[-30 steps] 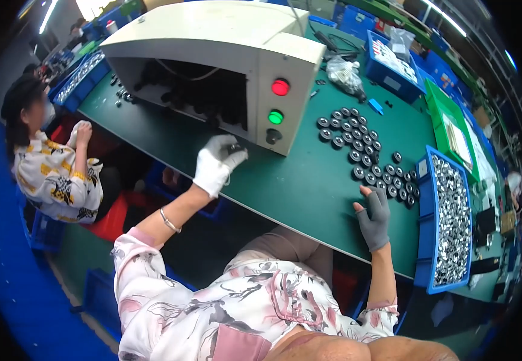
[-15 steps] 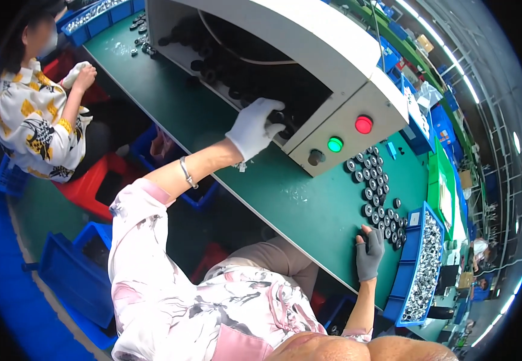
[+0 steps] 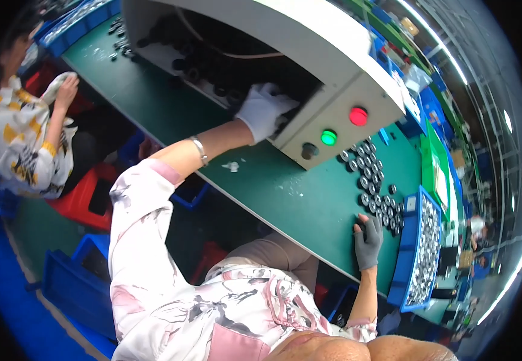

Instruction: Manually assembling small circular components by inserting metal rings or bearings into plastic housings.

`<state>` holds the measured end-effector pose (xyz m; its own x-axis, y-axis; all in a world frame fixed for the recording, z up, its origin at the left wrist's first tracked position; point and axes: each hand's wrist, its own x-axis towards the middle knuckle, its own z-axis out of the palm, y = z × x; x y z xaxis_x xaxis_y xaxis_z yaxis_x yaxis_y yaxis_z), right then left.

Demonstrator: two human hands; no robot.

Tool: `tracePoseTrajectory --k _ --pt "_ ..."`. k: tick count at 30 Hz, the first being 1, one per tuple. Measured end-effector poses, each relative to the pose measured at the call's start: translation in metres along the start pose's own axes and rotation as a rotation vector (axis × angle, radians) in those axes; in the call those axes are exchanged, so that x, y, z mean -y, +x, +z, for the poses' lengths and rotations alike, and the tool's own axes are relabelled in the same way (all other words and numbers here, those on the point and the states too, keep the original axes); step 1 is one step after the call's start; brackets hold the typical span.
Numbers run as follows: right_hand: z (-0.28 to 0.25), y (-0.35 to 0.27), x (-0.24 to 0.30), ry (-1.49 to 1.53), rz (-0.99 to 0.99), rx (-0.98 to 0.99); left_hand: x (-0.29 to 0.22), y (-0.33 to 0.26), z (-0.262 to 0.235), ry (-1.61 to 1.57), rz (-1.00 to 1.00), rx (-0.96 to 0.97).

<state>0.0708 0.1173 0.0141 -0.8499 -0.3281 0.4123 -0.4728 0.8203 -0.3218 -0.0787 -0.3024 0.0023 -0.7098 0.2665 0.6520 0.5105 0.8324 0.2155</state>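
The white-gloved left hand [image 3: 262, 113] reaches inside the beige machine [image 3: 342, 99], near dark round pieces [image 3: 219, 90]; its fingertips are hidden, so its grip cannot be told. The machine's end panel, with red [image 3: 359, 116] and green lamps [image 3: 329, 138], stands between it and the black wheels [image 3: 364, 182] clustered on the table [image 3: 273, 195]. The grey-gloved right hand [image 3: 368, 242] is half curled beside them, contents unclear, near a blue bin [image 3: 400, 268] of silvery parts.
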Motion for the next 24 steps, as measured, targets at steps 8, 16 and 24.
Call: tracePoseTrajectory --k 8,16,24 --pt "-0.017 0.033 -0.016 0.169 0.077 -0.122 0.017 -0.009 -0.004 0.182 0.076 0.087" --pt "-0.033 0.105 -0.153 -0.348 0.578 -0.008 0.004 -0.019 -0.024 0.164 0.007 0.06" --pt "-0.023 0.114 -0.178 -0.152 0.54 0.075 -0.126 -0.051 -0.096 -0.304 -0.091 -0.28"
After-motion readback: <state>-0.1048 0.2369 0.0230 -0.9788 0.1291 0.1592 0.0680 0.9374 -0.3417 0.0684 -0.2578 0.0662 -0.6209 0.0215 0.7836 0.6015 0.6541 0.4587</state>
